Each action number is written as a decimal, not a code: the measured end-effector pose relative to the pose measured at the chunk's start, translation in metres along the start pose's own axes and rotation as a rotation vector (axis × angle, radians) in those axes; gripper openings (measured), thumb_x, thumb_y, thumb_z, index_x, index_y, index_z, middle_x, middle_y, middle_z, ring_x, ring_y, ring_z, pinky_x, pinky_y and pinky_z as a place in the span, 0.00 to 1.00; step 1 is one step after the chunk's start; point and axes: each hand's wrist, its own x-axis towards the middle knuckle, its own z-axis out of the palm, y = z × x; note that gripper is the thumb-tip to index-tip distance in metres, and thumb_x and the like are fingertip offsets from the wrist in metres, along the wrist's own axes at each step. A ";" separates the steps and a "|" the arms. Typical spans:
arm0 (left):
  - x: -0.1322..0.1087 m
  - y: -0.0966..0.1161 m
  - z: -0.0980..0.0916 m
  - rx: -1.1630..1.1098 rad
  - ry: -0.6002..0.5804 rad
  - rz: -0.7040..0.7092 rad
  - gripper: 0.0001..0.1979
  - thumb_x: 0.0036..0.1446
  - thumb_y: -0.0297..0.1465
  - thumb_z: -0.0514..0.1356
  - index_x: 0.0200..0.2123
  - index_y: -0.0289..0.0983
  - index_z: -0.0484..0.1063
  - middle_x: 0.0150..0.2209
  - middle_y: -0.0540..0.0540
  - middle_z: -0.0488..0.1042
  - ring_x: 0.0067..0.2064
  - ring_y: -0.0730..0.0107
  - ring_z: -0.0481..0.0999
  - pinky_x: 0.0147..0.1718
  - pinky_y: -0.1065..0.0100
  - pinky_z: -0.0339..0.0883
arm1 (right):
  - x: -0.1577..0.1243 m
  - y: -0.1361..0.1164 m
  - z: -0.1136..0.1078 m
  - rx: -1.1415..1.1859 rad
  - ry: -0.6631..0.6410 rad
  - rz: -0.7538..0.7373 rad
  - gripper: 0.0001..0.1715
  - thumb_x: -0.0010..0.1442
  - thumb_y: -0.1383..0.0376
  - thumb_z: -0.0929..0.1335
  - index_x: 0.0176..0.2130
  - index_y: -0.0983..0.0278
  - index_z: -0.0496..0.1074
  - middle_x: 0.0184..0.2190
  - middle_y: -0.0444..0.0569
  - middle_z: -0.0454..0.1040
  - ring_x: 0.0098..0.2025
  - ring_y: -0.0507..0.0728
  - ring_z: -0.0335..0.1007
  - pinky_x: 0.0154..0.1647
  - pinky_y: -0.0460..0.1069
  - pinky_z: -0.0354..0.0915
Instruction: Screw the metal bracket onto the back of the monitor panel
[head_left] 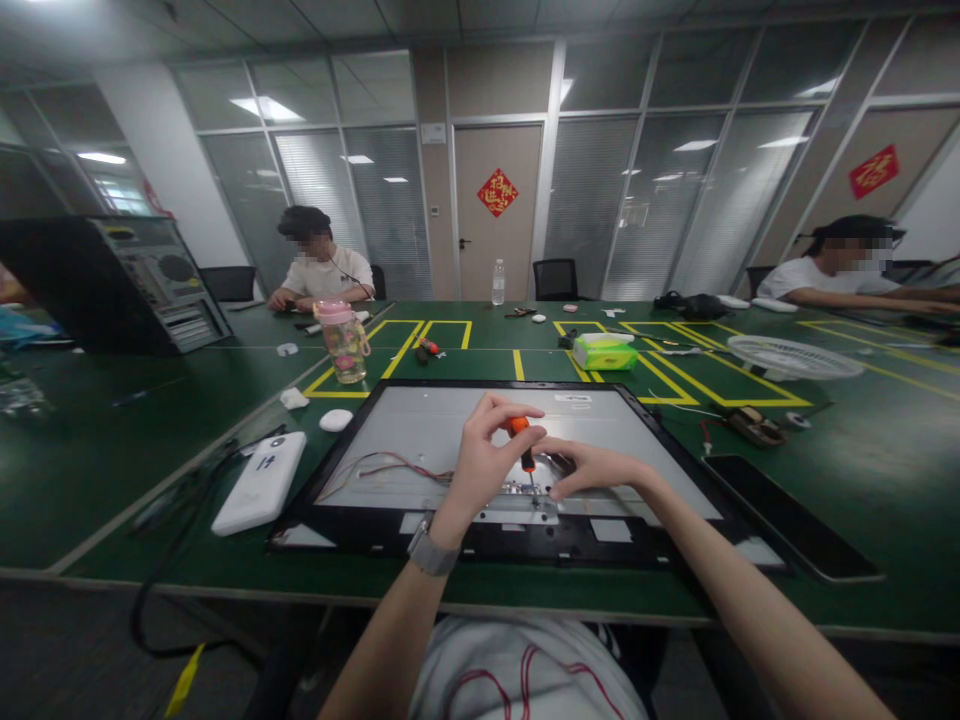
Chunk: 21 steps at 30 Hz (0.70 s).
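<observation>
An upright screwdriver (528,458) with an orange and black handle stands between my hands. My left hand (491,445), with a grey watch on its wrist, grips the handle's top between thumb and fingers. The tip meets a small metal strip or board (529,492) near the lower middle of a flat display panel (405,425), which lies back side up. My right hand (592,465) rests low beside the shaft, thumb and fingers apart; its fingertips are partly hidden behind the screwdriver. Thin coloured wires (397,462) run left from the board.
Left of the panel lie a white power bank (261,482), a white round object (335,419) and black cables. A pink-lidded bottle (343,345) stands behind. To the right are a dark phone (791,515) and a white fan grille (795,357). Two people sit across the green table (480,345).
</observation>
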 end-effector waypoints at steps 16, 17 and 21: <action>0.000 0.007 -0.002 -0.033 -0.044 -0.039 0.11 0.61 0.32 0.57 0.44 0.38 0.77 0.39 0.45 0.70 0.40 0.69 0.71 0.42 0.68 0.66 | 0.000 0.007 0.000 0.010 -0.007 -0.027 0.46 0.47 0.42 0.73 0.58 0.60 0.67 0.63 0.53 0.60 0.66 0.66 0.51 0.67 0.60 0.45; 0.000 0.007 -0.002 -0.052 -0.052 -0.058 0.13 0.63 0.32 0.54 0.46 0.37 0.75 0.39 0.44 0.71 0.40 0.70 0.72 0.42 0.68 0.66 | 0.000 0.008 0.000 0.014 -0.004 -0.022 0.46 0.47 0.42 0.73 0.59 0.60 0.66 0.64 0.53 0.58 0.66 0.66 0.50 0.67 0.60 0.45; 0.000 0.007 -0.003 -0.087 -0.074 -0.077 0.16 0.65 0.33 0.50 0.48 0.36 0.74 0.39 0.44 0.73 0.41 0.68 0.72 0.44 0.66 0.66 | 0.001 0.009 0.000 0.017 0.002 -0.010 0.47 0.46 0.42 0.73 0.59 0.60 0.66 0.65 0.53 0.58 0.66 0.66 0.49 0.67 0.61 0.45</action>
